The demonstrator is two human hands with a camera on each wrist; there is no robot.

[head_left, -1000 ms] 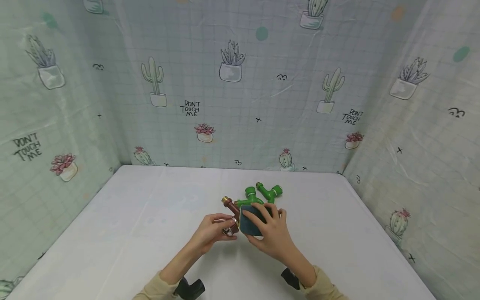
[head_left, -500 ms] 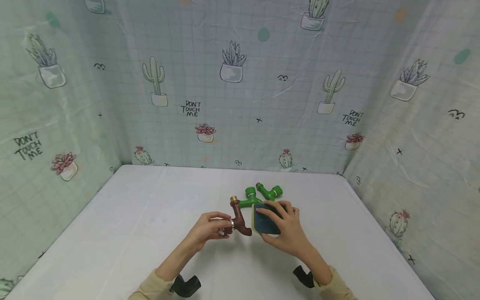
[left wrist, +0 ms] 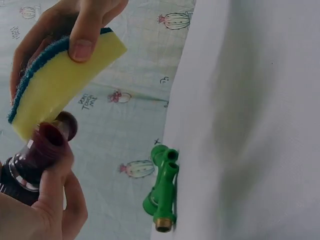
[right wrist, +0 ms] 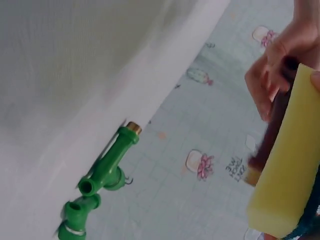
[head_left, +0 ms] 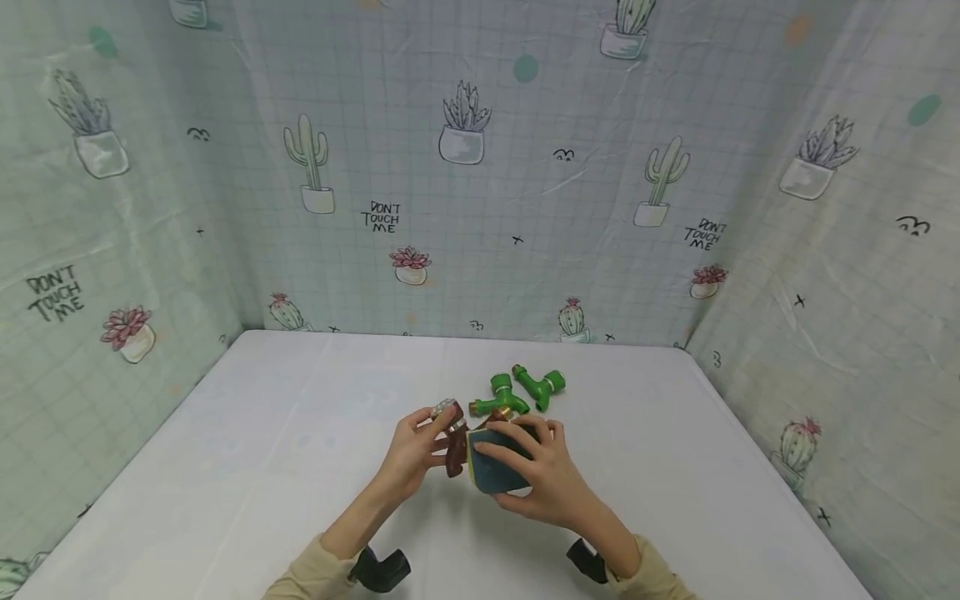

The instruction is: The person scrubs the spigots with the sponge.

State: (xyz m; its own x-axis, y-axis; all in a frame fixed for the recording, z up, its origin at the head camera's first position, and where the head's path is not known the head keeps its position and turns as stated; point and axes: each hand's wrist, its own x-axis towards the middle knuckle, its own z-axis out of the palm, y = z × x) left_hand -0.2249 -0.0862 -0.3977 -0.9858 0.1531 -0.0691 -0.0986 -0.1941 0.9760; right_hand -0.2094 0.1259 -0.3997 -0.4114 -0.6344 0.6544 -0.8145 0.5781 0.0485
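Observation:
My left hand (head_left: 408,450) grips a dark brown tap (head_left: 454,460) near its silver-ringed handle end, above the table. The spout hangs down, and the brass threaded end points right, partly behind the sponge. My right hand (head_left: 549,477) holds a yellow sponge (left wrist: 70,82) with a dark blue scouring side, its fingers over the blue face. In the left wrist view the sponge's yellow face touches the tap or lies very close to it. The right wrist view shows the sponge (right wrist: 290,165) covering part of the tap (right wrist: 274,130), with my left hand (right wrist: 280,62) behind.
Two green taps, a nearer one (head_left: 498,402) and a farther one (head_left: 542,387), lie on the white table (head_left: 330,417) just beyond my hands. Cloth walls (head_left: 480,200) with cactus prints enclose the back and sides. Black curved pieces (head_left: 381,572) show by both wrists.
The sponge drew off to the right, then came back left against the tap. My left hand has turned the tap, so its handle end is up and its brass end points right.

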